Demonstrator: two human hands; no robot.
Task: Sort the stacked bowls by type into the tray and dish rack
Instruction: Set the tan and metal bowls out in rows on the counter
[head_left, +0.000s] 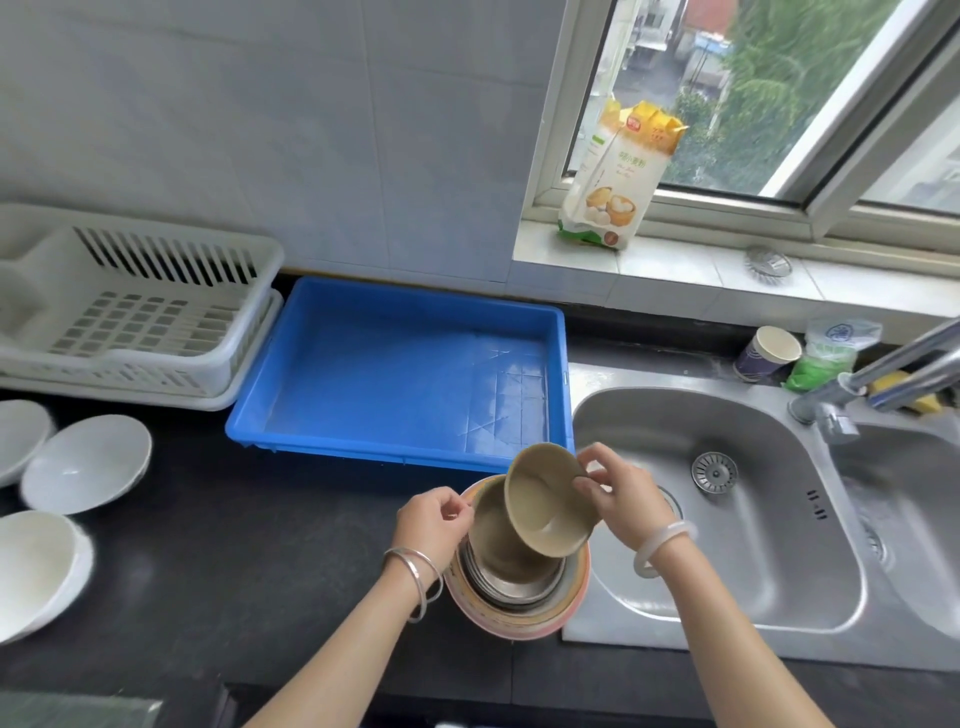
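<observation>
A stack of nested bowls (511, 597) stands on the dark counter beside the sink, with pink and cream bowls outside, metal ones inside and a tan one on top. My right hand (618, 493) pinches the rim of a tan bowl (545, 504), which is tilted and lifted just above the stack. My left hand (434, 522) grips the left rim of the stack with curled fingers. The blue tray (260, 421) lies behind the stack with nothing in it. The white dish rack (223, 364) sits at the far left, also holding nothing.
Three white bowls (85, 462) lie on the counter at the left. A steel double sink (753, 519) with a tap (883, 379) is on the right. A paper cup (766, 353), a green bag and a sponge sit behind it. A flour bag (618, 176) stands on the windowsill.
</observation>
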